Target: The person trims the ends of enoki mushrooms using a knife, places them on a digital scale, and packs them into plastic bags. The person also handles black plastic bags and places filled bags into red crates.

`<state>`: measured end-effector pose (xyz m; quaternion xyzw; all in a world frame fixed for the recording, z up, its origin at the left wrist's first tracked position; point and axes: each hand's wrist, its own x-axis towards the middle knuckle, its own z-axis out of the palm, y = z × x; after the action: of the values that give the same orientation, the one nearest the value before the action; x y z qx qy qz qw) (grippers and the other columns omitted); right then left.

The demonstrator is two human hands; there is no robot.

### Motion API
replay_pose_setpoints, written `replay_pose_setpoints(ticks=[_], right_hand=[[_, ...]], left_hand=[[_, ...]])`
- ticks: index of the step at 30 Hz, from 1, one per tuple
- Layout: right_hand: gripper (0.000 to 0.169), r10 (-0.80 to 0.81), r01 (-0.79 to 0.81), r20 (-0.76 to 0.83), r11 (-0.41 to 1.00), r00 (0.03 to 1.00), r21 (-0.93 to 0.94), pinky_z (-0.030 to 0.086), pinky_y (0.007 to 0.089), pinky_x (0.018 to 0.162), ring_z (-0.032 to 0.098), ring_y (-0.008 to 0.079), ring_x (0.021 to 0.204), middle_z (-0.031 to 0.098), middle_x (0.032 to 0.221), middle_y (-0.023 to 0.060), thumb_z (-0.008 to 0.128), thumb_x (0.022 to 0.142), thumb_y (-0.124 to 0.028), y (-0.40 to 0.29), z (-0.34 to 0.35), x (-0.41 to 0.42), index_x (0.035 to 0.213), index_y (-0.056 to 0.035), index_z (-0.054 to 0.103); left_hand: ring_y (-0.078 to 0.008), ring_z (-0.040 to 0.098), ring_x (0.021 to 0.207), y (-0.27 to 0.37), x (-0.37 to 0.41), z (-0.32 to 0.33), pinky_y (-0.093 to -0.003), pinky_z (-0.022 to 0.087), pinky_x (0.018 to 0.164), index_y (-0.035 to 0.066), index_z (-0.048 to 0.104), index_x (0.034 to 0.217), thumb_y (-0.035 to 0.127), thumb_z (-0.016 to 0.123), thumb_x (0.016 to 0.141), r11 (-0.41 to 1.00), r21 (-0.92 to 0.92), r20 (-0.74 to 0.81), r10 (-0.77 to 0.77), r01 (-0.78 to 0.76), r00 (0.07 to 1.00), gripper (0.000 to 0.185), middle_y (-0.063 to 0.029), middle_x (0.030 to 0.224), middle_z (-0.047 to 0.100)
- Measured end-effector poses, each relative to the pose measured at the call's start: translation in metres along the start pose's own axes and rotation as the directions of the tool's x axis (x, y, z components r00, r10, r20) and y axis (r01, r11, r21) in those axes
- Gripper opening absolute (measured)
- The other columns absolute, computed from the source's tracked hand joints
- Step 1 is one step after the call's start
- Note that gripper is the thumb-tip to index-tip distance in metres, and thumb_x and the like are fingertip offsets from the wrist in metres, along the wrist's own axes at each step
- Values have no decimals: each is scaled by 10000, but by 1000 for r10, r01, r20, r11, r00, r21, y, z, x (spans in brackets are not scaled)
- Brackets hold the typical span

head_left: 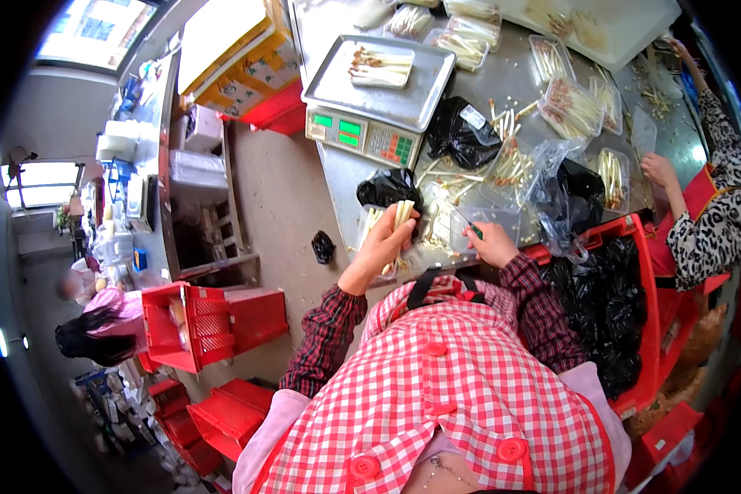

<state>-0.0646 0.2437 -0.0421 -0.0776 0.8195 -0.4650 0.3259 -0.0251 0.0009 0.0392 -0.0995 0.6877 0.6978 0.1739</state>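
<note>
My left hand (384, 239) grips a small bundle of pale stalks (403, 213), held above the front edge of the metal table. In my right hand (495, 245) is a small knife (477, 231) with a green handle, its thin blade pointing toward the table's middle. Loose stalks and cut bits (438, 216) lie between the two hands. Just in front of the right hand sits a clear plastic tray (506, 223). A tray of stalks shows partly behind my left hand. Black plastic bags (388, 187) lie beyond that hand.
A digital scale (370, 133) stands at the back left, bearing a tray of stalks (381, 68). Several filled trays (571, 105) cover the right side. A red crate (648, 309) of black bags stands at my right. A co-worker's hand (657, 170) is beyond it. Red crates (188, 327) stand left.
</note>
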Motion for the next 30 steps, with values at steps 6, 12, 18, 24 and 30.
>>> replay_pose_setpoints(ticks=[6, 12, 18, 24, 30], right_hand=[[275, -31, 40, -129, 997, 991, 70, 452, 375, 527, 602, 266, 536, 595, 620, 127, 527, 909, -251, 14, -19, -32, 812, 2, 573], [225, 139, -84, -271, 975, 952, 205, 465, 302, 516, 582, 165, 512, 629, 675, 88, 537, 910, -208, 52, -29, -81, 998, -14, 608], [185, 274, -205, -314, 950, 909, 237, 457, 272, 509, 572, 120, 517, 628, 697, 57, 518, 922, -172, 74, -28, -108, 1001, -32, 608], [194, 217, -169, -240, 965, 946, 203, 449, 243, 523, 554, 91, 534, 627, 735, 48, 507, 926, -163, 58, -24, -95, 1026, -23, 597], [187, 90, -78, -118, 991, 989, 106, 466, 268, 524, 587, 109, 545, 640, 732, 67, 543, 908, -174, 19, -17, -50, 1013, -33, 606]], left_hand=[[-98, 539, 593, 72, 128, -62, -263, 444, 524, 21, 508, 983, 134, 519, 912, 957, 290, -237, 38, 33, 971, 133, -37, 691, 550], [-353, 562, 915, 103, 272, -114, -467, 437, 780, 40, 509, 954, 55, 518, 825, 24, 938, 262, 603, -345, 753, 130, -153, 916, 585], [-300, 459, 1180, 82, 327, -136, -501, 314, 1008, 126, 512, 1223, 225, 713, 737, -148, 954, 293, 298, -259, 908, 535, -95, 1215, 503], [-379, 486, 1113, 130, 262, -153, -402, 424, 930, 60, 493, 1222, 142, 670, 768, 179, 846, 268, 671, -502, 691, 495, -181, 1217, 492], [-223, 588, 794, 105, 110, -190, -296, 482, 709, 20, 571, 1048, 54, 591, 841, 498, 823, -237, 739, -274, 630, 211, -123, 953, 592]])
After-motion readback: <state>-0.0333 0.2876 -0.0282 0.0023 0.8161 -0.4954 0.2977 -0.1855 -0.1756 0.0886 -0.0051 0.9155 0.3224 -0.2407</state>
